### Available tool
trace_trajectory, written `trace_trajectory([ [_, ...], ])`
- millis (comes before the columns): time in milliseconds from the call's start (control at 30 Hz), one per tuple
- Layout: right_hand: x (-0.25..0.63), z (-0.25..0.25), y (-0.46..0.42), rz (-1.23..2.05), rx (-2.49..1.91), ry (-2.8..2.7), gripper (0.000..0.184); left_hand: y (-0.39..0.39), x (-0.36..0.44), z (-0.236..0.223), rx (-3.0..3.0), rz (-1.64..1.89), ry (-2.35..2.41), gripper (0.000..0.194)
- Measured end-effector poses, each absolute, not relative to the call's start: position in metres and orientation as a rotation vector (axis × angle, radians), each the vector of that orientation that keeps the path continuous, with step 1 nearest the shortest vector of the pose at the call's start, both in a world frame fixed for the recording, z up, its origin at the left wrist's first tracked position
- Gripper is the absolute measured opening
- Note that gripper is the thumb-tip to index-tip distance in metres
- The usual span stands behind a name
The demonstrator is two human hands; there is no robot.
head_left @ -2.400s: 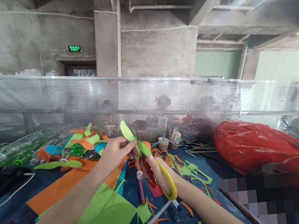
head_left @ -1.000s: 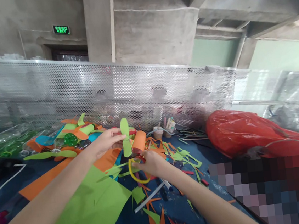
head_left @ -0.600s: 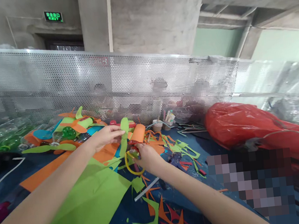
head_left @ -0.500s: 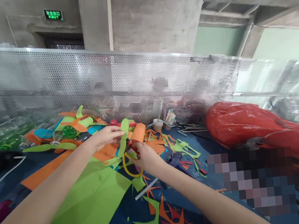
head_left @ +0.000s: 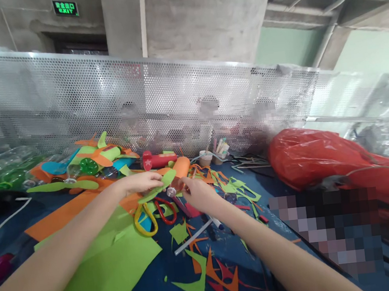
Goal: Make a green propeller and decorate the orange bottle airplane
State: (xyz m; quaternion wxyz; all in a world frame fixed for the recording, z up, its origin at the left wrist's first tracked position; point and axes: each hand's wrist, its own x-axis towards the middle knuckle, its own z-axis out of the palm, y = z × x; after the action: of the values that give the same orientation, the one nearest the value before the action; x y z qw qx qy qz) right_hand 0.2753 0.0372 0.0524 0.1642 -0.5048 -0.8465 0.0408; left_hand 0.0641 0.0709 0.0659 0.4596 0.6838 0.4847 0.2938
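Note:
My left hand (head_left: 142,182) pinches a green paper propeller cut-out (head_left: 157,186), held almost flat above the table. Right beside it my right hand (head_left: 197,194) has its fingertips at the neck of a small bottle wrapped in orange paper (head_left: 179,170); whether it grips the bottle or the propeller I cannot tell. The scissors (head_left: 153,212), with one yellow and one red handle, lie on the green paper below my hands, touched by neither.
Green paper sheet (head_left: 104,275) and orange sheet (head_left: 59,217) cover the blue table. Paper scraps (head_left: 211,273) and a white stick (head_left: 193,237) lie in front. Finished bottle planes (head_left: 89,168) sit left, a red plastic bag (head_left: 321,160) right, pen cups (head_left: 212,155) by the perforated metal screen (head_left: 175,96).
My right hand has laid the scissors down on the green paper and moved to the orange bottle. The propeller has tipped from upright to nearly flat. The view has tilted downward.

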Motion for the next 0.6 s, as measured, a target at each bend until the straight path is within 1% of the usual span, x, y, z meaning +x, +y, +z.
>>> trace_trajectory([
  [67, 0.28, 0.048, 0.041, 0.09, -1.399, -2.486, 0.039, 0.073, 0.065, 0.063, 1.692, 0.623, 1.215, 0.032],
  [133, 0.281, 0.043, 0.041, 0.091, -1.323, -2.58, 0.039, 0.076, 0.066, 0.059, 1.686, 0.566, 1.227, 0.032],
  [233, 0.278, 0.039, 0.037, 0.089, -1.283, -2.659, 0.04, 0.079, 0.069, 0.051, 1.636, 0.606, 1.21, 0.029],
  [300, 0.276, 0.039, 0.033, 0.09, -1.315, -2.669, 0.043, 0.08, 0.072, 0.044, 1.581, 0.626, 1.168, 0.023],
  [333, 0.275, 0.039, 0.032, 0.095, -1.34, -2.664, 0.044, 0.08, 0.074, 0.041, 1.554, 0.629, 1.144, 0.024],
  [433, 0.277, 0.047, 0.03, 0.13, -1.411, -2.66, 0.038, 0.079, 0.079, 0.034, 1.488, 0.613, 1.078, 0.033],
  [533, 0.282, 0.06, 0.029, 0.223, -1.441, -2.721, 0.033, 0.076, 0.083, 0.031, 1.452, 0.573, 1.032, 0.033],
  [600, 0.287, 0.071, 0.028, 0.327, -1.412, -2.821, 0.024, 0.073, 0.086, 0.031, 1.431, 0.534, 0.999, 0.033],
])
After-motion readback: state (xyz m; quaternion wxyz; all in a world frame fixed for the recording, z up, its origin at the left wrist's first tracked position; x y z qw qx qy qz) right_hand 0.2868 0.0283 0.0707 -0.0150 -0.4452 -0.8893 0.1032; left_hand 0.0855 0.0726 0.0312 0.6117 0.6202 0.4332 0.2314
